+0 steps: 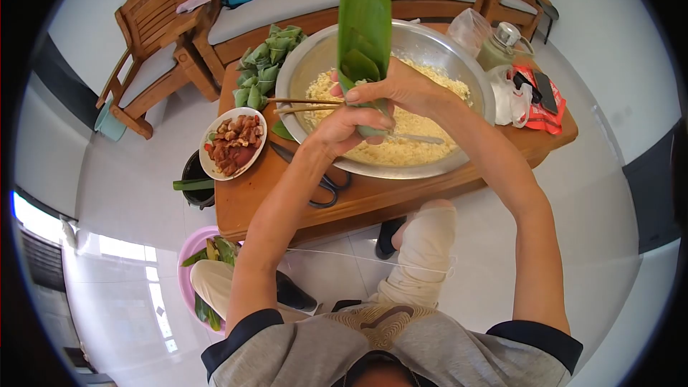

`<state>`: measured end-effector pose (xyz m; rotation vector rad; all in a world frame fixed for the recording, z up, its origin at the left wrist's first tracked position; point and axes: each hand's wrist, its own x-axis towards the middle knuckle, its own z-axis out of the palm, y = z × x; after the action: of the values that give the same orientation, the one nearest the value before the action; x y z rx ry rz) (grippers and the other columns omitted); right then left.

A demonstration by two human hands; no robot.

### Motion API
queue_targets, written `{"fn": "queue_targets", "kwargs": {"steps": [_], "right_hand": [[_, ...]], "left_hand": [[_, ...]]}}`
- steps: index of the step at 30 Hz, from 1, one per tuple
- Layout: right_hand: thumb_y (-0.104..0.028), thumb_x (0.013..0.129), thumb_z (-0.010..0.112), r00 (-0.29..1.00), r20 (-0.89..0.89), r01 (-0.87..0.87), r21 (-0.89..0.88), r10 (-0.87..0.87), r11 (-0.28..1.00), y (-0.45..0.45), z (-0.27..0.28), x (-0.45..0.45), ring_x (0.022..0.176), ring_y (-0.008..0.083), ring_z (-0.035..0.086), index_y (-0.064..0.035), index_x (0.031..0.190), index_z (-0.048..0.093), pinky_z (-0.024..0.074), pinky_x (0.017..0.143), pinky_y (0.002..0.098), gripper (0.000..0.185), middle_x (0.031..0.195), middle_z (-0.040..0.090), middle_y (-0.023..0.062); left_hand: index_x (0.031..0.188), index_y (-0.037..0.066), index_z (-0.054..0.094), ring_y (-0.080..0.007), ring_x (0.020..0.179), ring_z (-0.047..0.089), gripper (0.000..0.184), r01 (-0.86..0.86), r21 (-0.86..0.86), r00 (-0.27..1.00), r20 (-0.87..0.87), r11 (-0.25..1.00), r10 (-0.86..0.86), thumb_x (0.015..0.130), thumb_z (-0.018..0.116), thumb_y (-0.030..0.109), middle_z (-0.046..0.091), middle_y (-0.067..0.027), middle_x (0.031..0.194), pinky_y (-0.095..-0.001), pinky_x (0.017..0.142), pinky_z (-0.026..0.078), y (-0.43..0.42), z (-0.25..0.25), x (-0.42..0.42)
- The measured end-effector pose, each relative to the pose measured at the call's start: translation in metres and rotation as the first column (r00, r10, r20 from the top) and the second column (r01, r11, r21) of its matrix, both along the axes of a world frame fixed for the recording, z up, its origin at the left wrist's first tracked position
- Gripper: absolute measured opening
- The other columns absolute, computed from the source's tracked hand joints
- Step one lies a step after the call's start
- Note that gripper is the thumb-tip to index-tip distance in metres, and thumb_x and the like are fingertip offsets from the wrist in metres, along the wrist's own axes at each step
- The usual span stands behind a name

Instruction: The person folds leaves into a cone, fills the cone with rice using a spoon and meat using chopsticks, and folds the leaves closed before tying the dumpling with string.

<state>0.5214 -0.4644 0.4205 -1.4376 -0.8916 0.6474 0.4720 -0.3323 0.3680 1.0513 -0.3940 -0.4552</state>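
Note:
Long green leaves [364,25], folded at the bottom into a wrapped cone, stand upright above the big metal basin [290,82]. My left hand [350,127] is closed around the lower, wrapped part. With its fingers bent, my right hand [401,89] grips the leaves just above. Under my hands, the basin holds pale yellow rice [408,152]. A pair of chopsticks [304,106] crosses its left side; their right ends are hidden behind my left hand. Beside my left hand, a spoon handle [424,139] lies over the rice. What the cone contains is mostly hidden.
Left of the basin are a plate of meat pieces [235,145], wrapped leaf bundles [259,64] and black scissors [326,190]. A bottle [499,46], a phone [546,93] and a red packet [550,120] sit at right. A pink tub [188,287] of leaves stands on the floor.

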Motion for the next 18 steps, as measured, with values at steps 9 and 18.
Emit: {"fn": "queue_targets", "kwargs": {"steps": [9,18], "right_hand": [[-0.004,0.070,0.066,0.963,0.208,0.159,0.079,-0.173,0.984,0.0042,-0.0049,-0.0040,0.089,0.0139,0.056,-0.0035,0.098,0.057,0.0462,0.077,0.0285,0.030,0.091,0.060,0.0059],[-0.002,0.070,0.064,0.946,0.304,0.065,0.154,-0.110,0.986,0.0038,-0.0040,-0.0041,0.090,0.0164,0.057,-0.0024,0.083,0.065,0.0445,0.080,0.0281,0.013,0.090,0.063,0.0093]], "left_hand": [[0.084,0.002,0.053,-0.0152,0.059,0.049,0.022,-0.009,-0.059,1.000,-0.020,0.998,0.008,0.065,0.063,0.007,0.053,-0.0093,0.074,-0.0244,0.044,0.035,0.0025,0.0005,-0.0012],[0.079,0.004,0.054,-0.0143,0.058,0.047,0.017,-0.087,-0.030,0.995,-0.051,0.996,0.086,0.064,0.061,0.007,0.052,-0.0066,0.071,-0.0261,0.048,0.035,0.0037,0.0004,-0.0019]]}}
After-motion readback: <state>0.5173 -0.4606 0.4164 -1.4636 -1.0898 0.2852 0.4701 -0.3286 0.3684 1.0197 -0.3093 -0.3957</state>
